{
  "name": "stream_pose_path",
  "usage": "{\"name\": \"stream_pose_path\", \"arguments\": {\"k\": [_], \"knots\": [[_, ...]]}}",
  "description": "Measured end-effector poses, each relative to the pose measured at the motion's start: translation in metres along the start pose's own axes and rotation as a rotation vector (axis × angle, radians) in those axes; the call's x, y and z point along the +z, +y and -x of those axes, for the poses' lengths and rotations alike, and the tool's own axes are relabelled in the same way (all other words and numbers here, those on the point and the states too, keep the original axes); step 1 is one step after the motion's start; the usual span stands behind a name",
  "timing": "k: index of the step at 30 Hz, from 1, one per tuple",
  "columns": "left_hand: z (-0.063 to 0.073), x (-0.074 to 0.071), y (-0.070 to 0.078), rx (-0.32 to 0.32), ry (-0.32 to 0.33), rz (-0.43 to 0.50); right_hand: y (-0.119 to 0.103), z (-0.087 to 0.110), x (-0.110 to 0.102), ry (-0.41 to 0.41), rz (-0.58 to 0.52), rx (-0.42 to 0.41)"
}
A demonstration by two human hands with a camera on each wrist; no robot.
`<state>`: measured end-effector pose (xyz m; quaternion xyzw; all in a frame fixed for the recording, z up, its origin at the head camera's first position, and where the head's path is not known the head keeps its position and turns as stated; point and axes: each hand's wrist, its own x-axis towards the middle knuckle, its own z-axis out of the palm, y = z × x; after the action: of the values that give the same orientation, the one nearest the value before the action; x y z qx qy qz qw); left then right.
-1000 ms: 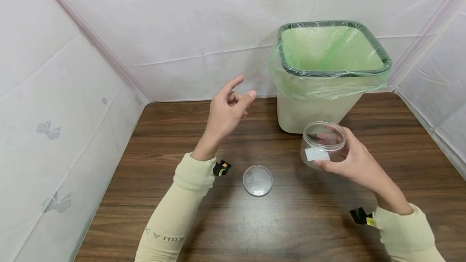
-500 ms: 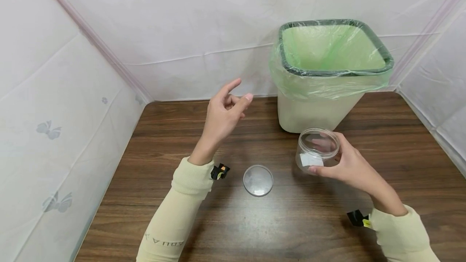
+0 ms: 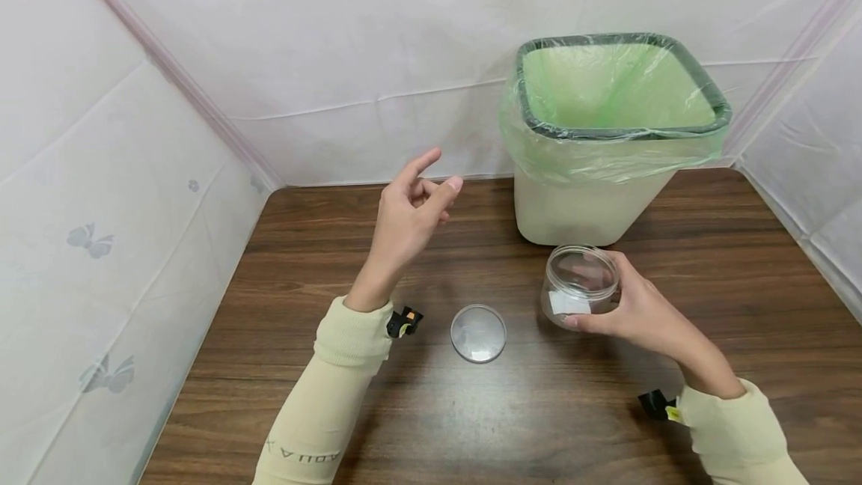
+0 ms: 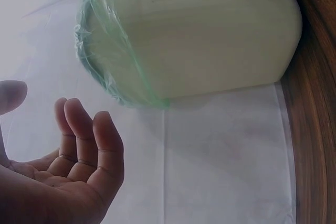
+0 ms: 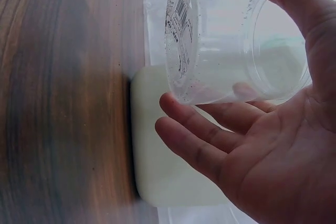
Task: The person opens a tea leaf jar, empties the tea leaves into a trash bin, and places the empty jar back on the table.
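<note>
A clear plastic jar point(image 3: 579, 283) without a lid is gripped by my right hand point(image 3: 640, 313), thumb at the near side and fingers around the far side. It stands upright, low over the table in front of the bin. The right wrist view shows a barcode label point(image 5: 182, 35) on the jar's base and small dark specks on its wall. My left hand point(image 3: 407, 219) hovers above the table with index finger and thumb apart, holding nothing. Between the two forearms a round clear lid point(image 3: 478, 333) lies flat on the table.
A pale bin point(image 3: 572, 200) lined with a green plastic bag point(image 3: 606, 159) stands at the back right of the wooden table point(image 3: 303, 260). White sheeting point(image 3: 323, 58) encloses the table at the back and both sides.
My right hand has brought the jar left and nearer to me, lower and away from the bin. The left hand has drifted slightly left and down. The lid has stayed put.
</note>
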<state>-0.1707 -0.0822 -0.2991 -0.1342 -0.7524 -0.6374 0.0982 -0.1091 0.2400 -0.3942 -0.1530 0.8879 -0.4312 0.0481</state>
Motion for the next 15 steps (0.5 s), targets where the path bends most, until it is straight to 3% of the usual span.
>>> {"name": "stream_pose_path", "arguments": {"k": [15], "knots": [[0.0053, -0.002, -0.0019, -0.008, 0.007, -0.024, 0.0066, 0.0007, 0.0106, -0.013, 0.071, 0.035]]}}
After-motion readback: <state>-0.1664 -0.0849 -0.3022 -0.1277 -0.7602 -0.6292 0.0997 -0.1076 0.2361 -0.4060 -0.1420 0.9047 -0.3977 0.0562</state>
